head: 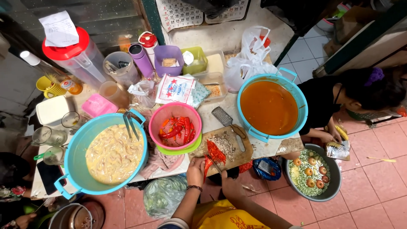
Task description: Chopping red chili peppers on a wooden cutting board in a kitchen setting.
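Red chili (pixel 207 164) pinched in left hand (pixel 196 166) on cutting board (pixel 237 157); right hand (pixel 224 180) grips knife (pixel 214 163)

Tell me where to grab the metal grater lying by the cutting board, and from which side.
Take the grater by its handle, the narrow end resting on the wooden cutting board, probably coming from the near side by the right hand. The wide perforated head points away toward the blue basin of orange liquid, and its rough face is poor to grip.
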